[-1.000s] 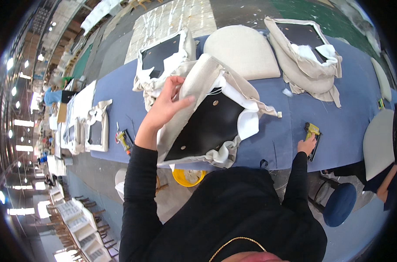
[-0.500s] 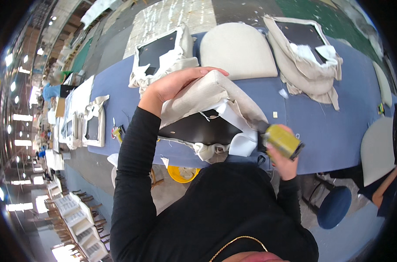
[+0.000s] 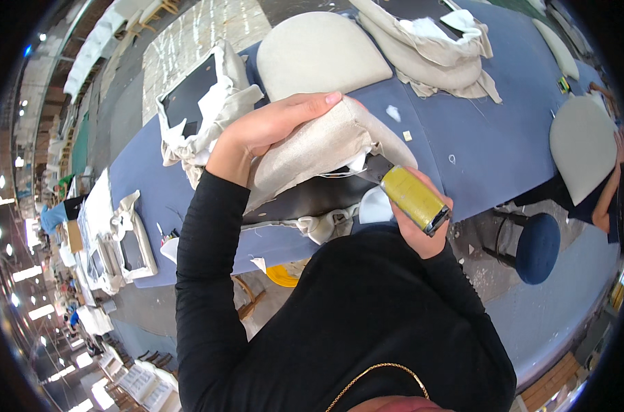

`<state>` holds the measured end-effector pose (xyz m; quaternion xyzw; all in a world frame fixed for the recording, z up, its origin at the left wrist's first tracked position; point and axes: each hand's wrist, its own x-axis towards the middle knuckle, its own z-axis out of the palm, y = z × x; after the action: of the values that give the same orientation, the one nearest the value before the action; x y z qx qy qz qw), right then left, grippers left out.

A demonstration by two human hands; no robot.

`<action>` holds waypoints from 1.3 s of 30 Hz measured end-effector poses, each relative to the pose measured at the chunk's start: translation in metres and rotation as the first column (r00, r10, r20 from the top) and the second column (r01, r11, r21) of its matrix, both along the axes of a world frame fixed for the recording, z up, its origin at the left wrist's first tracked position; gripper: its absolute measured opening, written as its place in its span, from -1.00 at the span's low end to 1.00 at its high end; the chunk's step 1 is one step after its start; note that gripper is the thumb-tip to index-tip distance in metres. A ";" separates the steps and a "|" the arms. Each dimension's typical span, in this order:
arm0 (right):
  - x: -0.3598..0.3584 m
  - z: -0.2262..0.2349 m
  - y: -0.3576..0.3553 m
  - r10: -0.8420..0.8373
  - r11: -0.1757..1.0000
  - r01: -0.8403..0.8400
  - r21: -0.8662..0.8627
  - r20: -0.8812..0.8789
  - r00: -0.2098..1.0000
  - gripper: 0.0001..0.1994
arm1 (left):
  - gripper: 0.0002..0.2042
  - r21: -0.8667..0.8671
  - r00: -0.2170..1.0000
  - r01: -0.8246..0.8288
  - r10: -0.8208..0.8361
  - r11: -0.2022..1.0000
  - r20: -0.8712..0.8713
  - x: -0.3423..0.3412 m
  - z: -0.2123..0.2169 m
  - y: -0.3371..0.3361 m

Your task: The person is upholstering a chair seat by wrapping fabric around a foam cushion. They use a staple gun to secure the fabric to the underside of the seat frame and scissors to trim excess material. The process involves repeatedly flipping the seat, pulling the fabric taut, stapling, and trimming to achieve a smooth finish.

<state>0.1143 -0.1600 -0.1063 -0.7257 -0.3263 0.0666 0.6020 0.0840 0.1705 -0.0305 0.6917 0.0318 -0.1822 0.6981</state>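
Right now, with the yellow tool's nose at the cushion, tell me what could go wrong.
The yellow staple gun in the right hand could slip or misfire, and the left hand lies over the same beige cushion.
The cushion is tilted, so it might shift if the left hand eases off.
Loose fabric bunched along its near edge could crease or snag.

Fingers of the right hand (image 3: 418,236) are partly hidden by the yellow tool (image 3: 413,195), whose tip is lost against the cushion (image 3: 312,152). The top edge crops a fabric-covered seat (image 3: 429,58); distant workers (image 3: 53,214) are too small to read.
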 end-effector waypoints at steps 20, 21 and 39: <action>0.031 0.044 0.013 0.017 0.991 -0.027 0.128 0.080 0.997 -0.47 | -0.46 0.726 0.836 -0.439 -0.055 0.530 0.546 0.015 0.027 -0.066; 0.032 0.050 0.012 0.030 0.991 -0.044 0.123 0.111 0.993 -0.46 | -0.45 0.740 0.843 -0.435 -0.057 0.513 0.535 0.016 0.028 -0.069; 0.045 0.047 0.007 0.049 0.990 -0.064 0.124 0.123 0.991 -0.37 | -0.27 0.283 0.949 -0.305 0.315 0.909 0.010 0.028 0.010 -0.019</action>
<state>0.1589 -0.1527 -0.0594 -0.6789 -0.3857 0.0191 0.6245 0.1120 0.1517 -0.0208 0.7664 0.1792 -0.0752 0.6123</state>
